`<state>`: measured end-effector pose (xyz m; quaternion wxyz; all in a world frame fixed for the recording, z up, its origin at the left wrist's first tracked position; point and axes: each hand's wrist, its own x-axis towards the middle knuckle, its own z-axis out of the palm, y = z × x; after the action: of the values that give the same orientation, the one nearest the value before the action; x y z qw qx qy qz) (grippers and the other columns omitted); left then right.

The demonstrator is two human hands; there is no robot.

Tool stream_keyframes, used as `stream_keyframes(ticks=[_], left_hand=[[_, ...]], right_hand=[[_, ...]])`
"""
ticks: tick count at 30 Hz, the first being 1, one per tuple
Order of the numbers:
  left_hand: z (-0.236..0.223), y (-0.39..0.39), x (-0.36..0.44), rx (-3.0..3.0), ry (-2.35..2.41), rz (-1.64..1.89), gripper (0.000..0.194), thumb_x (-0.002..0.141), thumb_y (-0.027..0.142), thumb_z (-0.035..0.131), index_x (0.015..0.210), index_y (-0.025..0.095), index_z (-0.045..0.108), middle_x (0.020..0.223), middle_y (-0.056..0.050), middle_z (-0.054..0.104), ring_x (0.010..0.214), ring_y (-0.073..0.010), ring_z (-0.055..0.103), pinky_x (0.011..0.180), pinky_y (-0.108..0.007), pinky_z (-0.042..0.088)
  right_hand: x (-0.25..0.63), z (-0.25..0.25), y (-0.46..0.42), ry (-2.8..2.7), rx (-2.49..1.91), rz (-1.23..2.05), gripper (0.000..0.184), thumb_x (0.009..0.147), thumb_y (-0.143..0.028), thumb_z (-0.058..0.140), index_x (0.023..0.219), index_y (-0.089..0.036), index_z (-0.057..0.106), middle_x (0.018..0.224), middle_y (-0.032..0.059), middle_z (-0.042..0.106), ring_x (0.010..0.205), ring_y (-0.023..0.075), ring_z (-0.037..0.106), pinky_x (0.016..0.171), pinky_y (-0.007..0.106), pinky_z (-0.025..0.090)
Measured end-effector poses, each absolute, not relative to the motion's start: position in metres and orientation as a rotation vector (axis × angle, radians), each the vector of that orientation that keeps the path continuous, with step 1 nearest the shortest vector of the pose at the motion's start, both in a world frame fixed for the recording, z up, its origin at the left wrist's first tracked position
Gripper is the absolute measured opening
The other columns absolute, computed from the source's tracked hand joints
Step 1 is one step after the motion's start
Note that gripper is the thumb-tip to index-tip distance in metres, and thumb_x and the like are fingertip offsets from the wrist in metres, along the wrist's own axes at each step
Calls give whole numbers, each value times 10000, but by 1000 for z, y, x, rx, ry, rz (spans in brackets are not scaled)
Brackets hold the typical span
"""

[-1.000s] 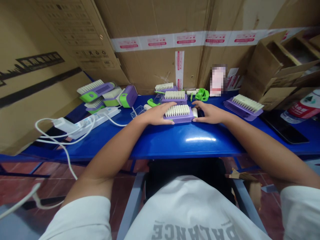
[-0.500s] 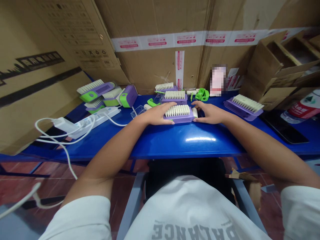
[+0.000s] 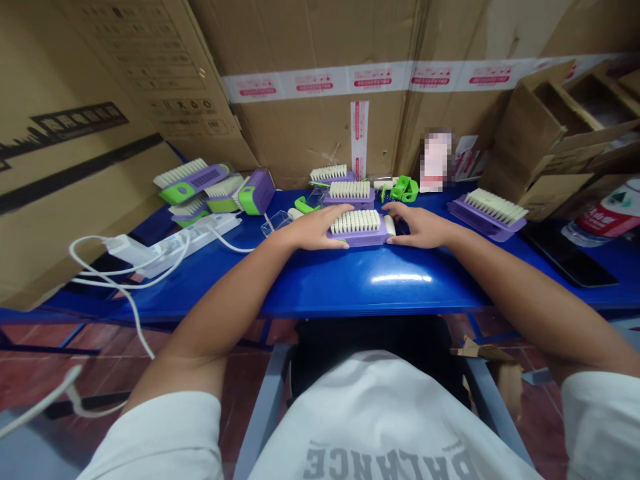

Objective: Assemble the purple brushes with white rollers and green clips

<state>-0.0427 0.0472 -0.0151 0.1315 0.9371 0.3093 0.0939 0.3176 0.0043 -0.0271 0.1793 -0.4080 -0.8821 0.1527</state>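
A purple scrub brush point(image 3: 364, 237) with white bristles facing up lies on the blue table in front of me. My left hand point(image 3: 320, 228) grips its left end, thumb along the near side and fingers over the far side. At the other end, my right hand point(image 3: 417, 225) has its thumb and fingertips around the brush's end, where a white rounded piece point(image 3: 390, 225) shows. Just behind stands another purple brush point(image 3: 350, 193), with a third brush point(image 3: 330, 175) farther back. Green plastic parts point(image 3: 406, 189) lie behind my right hand.
Several purple-and-green brushes point(image 3: 193, 181) are piled at the left, by a white power strip point(image 3: 193, 235) with cables. To the right are a loose brush point(image 3: 493, 210), a black phone point(image 3: 570, 257), a bottle point(image 3: 607, 213) and cardboard trays point(image 3: 540, 133). Cardboard point(image 3: 300, 133) walls the back.
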Motion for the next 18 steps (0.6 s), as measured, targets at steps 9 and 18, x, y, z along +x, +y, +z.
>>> stream_keyframes(ticks=[9, 18], left_hand=[[-14, 46, -42, 2722, 911, 260, 1119, 942, 720, 805, 1836, 196, 383, 1908, -213, 446, 1761, -428, 471, 1459, -569, 392], [-14, 46, -42, 2726, 910, 261, 1136, 936, 713, 821, 1836, 176, 382, 1905, -224, 446, 1755, -431, 478, 1455, -564, 401]], right_hand=[[317, -25, 3, -2490, -1159, 431, 903, 938, -645, 853, 1668, -212, 545, 1425, 192, 849, 1258, 443, 850, 1119, 631, 686], [317, -26, 3, -2482, -1136, 439, 903, 943, -643, 848, 1680, -206, 562, 1442, 187, 842, 1246, 423, 854, 1121, 594, 692]])
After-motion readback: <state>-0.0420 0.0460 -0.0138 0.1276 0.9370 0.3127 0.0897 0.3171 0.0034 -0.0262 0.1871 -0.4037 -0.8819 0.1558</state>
